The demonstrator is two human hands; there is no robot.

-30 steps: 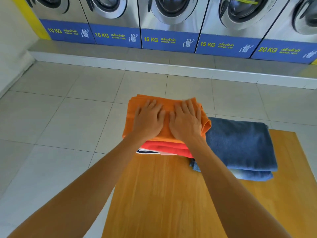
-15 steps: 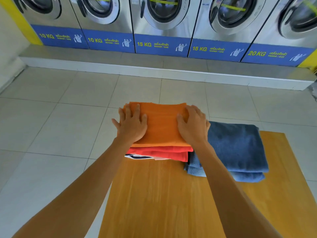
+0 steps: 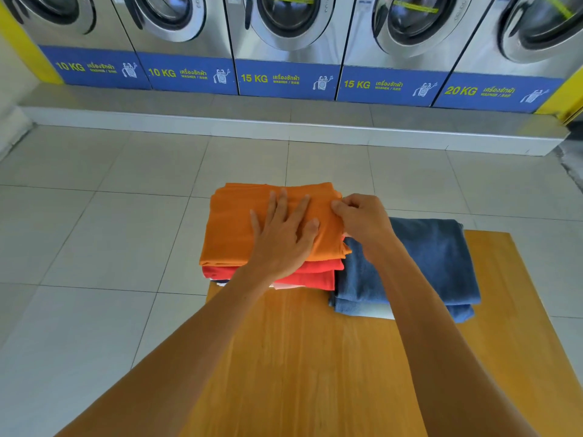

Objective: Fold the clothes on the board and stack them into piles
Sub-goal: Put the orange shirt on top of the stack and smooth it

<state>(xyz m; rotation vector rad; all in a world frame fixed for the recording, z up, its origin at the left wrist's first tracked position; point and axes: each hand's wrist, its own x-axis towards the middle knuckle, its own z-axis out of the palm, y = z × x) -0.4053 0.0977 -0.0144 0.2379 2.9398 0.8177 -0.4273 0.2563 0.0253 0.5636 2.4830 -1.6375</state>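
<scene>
A folded orange garment [image 3: 235, 225] tops a pile at the far left end of the wooden board [image 3: 299, 357]. Under it lie a folded red garment [image 3: 318, 274] and a white and dark one whose edge barely shows. My left hand [image 3: 284, 234] lies flat on the orange garment, fingers spread. My right hand [image 3: 362, 216] pinches the orange garment's right edge between thumb and fingers. To the right sits a second pile of folded blue clothes [image 3: 432, 260], which my right forearm crosses.
The board's near half shows bare wood. Light tiled floor [image 3: 94, 247] surrounds it. A row of steel washing machines [image 3: 284, 33] with blue weight labels stands on a raised step [image 3: 284, 127] at the back.
My left hand slid from the orange garment's left edge to its middle. My right hand curled from a flat press into a pinch on the right edge. The view shifted slightly.
</scene>
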